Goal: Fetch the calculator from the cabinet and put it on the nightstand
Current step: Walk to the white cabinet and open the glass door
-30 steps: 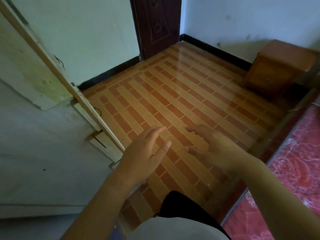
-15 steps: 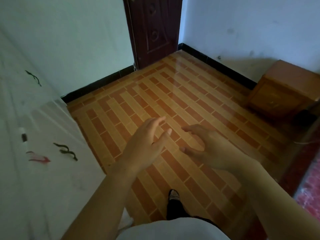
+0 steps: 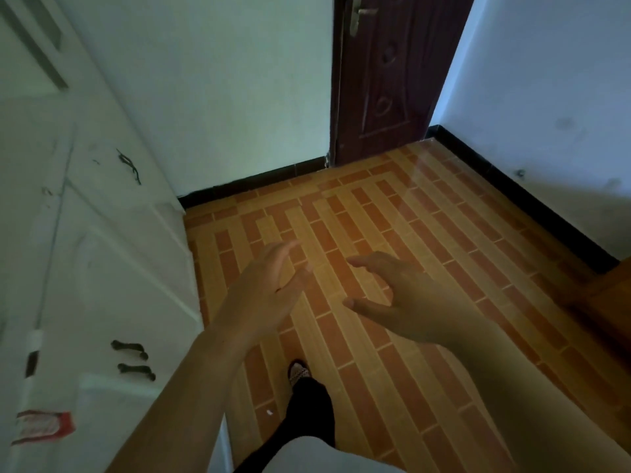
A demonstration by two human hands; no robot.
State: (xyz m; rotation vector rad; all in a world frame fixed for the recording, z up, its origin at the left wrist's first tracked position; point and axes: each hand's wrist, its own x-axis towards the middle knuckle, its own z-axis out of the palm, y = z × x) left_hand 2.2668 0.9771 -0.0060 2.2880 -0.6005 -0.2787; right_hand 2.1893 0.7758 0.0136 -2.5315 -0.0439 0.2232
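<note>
A white cabinet (image 3: 102, 274) fills the left side, its doors shut, with two dark handles (image 3: 135, 360) low on the front. No calculator is in view. The wooden nightstand (image 3: 611, 288) shows only as a corner at the right edge. My left hand (image 3: 269, 288) and my right hand (image 3: 403, 298) hover side by side over the tiled floor, fingers loosely spread, holding nothing. The left hand is a short way right of the cabinet front.
A dark red door (image 3: 389, 76) stands shut at the far wall. Orange brick-pattern tiles (image 3: 392, 216) cover the floor between cabinet and nightstand. My foot (image 3: 298, 372) is below the hands. A red and white sticker (image 3: 42, 426) sits on the cabinet's lower left.
The view has swung left and up: the cabinet front with its handles now fills the left, and the nightstand has slid to the right edge. Both hands stay raised and empty.
</note>
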